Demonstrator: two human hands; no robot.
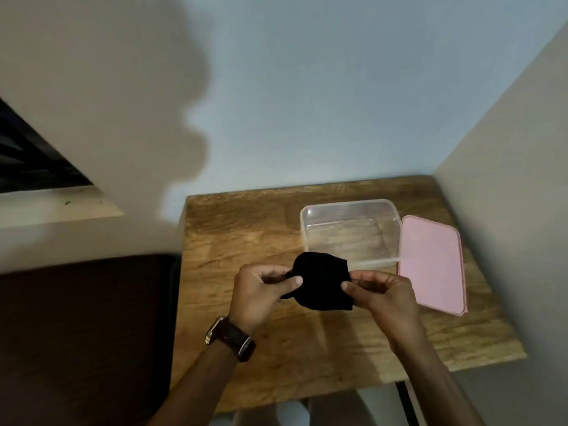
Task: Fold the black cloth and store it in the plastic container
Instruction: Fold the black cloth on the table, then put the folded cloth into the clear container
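Observation:
A small black cloth, folded into a compact bundle, hangs between both hands just above the wooden table. My left hand pinches its left edge with thumb and fingers. My right hand pinches its right edge. Directly behind the cloth stands the clear plastic container, open and with nothing inside. The cloth's top overlaps the container's near left corner in view.
A pink lid lies flat on the table to the right of the container, touching it. Walls close in at the back and the right. A dark surface lies left of the table. A watch is on my left wrist.

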